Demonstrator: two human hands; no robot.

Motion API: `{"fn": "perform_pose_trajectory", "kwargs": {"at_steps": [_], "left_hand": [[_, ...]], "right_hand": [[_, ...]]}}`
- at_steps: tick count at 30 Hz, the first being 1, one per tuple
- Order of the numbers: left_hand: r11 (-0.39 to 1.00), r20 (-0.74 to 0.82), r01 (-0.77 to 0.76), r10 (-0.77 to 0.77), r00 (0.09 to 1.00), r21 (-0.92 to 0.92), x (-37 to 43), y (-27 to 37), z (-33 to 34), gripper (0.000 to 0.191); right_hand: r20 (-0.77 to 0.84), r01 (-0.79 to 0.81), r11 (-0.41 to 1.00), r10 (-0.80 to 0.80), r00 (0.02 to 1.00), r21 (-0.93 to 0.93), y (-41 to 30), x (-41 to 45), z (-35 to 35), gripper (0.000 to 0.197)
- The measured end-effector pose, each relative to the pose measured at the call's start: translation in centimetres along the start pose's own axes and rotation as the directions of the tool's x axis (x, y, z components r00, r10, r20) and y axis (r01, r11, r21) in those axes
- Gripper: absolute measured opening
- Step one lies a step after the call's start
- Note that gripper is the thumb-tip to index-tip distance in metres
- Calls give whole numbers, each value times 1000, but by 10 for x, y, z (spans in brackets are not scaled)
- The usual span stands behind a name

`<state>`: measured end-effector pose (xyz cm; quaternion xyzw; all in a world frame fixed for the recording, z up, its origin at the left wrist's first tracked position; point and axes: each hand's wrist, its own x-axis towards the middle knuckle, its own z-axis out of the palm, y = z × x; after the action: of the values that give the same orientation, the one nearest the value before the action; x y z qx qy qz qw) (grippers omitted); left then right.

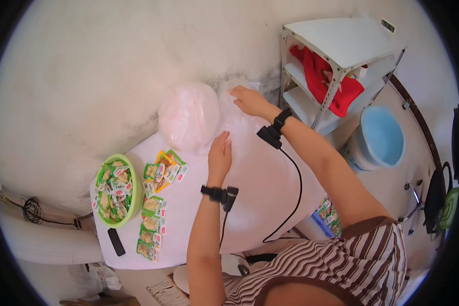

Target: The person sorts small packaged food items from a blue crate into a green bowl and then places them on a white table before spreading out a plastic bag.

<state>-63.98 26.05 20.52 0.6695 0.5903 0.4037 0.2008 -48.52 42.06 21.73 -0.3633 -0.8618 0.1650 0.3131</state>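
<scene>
My left hand (220,157) is above the white-covered table, beside a large, rounded, full plastic bag (189,114) that rests against the wall. Its fingers point away from me, and nothing shows in them. Farther to the right, my right hand (252,101) reaches over a translucent plastic bag (233,109), with the fingers bent and spread. Whether they pinch the thin plastic cannot be made out. Left of my hands, a light green basket (137,191) is heaped with small sealed food packets. Several more packets (149,237) lie in a column beside it, below a loose group of packets (164,172).
A black phone-like slab (116,242) lies near the table's (168,260) left corner. Right of the table stand a white metal shelf (344,38) with red cloth (317,80), and a blue basin (382,135). Black cables (300,183) hang from both wrist straps. A blue crate (321,225) holds packets.
</scene>
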Motion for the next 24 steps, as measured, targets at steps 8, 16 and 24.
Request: {"fn": "perform_pose_trajectory", "kwargs": {"at_steps": [8, 16, 24], "left_hand": [[891, 188, -143, 66, 980, 431, 81, -81, 96, 24], [993, -122, -110, 106, 987, -30, 52, -56, 55, 24], [805, -477, 108, -447, 757, -584, -77, 4, -16, 11]], "right_hand": [[35, 13, 988, -18, 999, 156, -12, -9, -1, 35], [-47, 93, 994, -91, 995, 51, 19, -1, -3, 34], [-58, 84, 983, -95, 994, -161, 25, -23, 15, 28]]}}
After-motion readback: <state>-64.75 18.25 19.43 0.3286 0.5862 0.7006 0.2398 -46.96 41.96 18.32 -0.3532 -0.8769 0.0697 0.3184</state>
